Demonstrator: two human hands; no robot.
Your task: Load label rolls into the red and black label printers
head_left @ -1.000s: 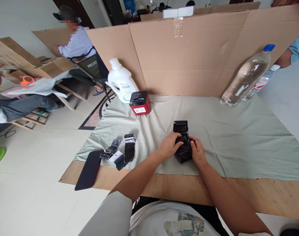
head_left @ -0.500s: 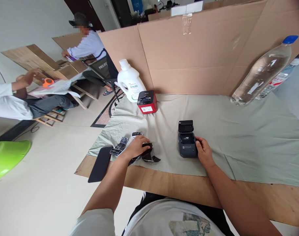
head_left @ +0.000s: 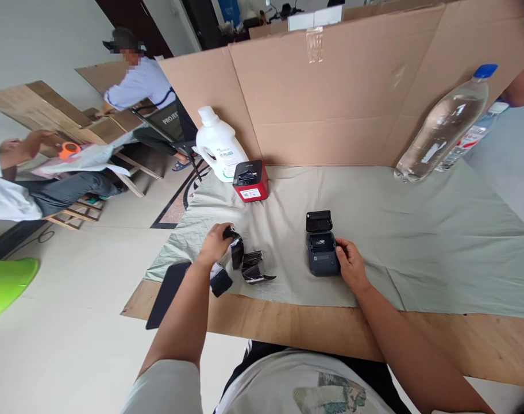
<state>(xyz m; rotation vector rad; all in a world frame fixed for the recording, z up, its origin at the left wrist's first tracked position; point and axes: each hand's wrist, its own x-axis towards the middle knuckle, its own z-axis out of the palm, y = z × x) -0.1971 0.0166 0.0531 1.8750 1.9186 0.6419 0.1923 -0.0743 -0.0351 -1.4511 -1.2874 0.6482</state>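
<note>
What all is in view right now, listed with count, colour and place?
label printer: one, dark grey, lid open, middle of the cloth, right hand against it
red printer: one, red and black, back left of the cloth
black rolls: several, black and shiny, front left of the cloth, one in the left hand
phone: one, black, flat at the front left table edge
jug: one, white, behind the red printer
water bottles: two, clear, leaning at back right
cloth: one, pale green, over the wooden table
cardboard screen: one, brown, along the back
other people: two, seated at left
left hand: holding a black roll
right hand: resting against the label printer
</note>
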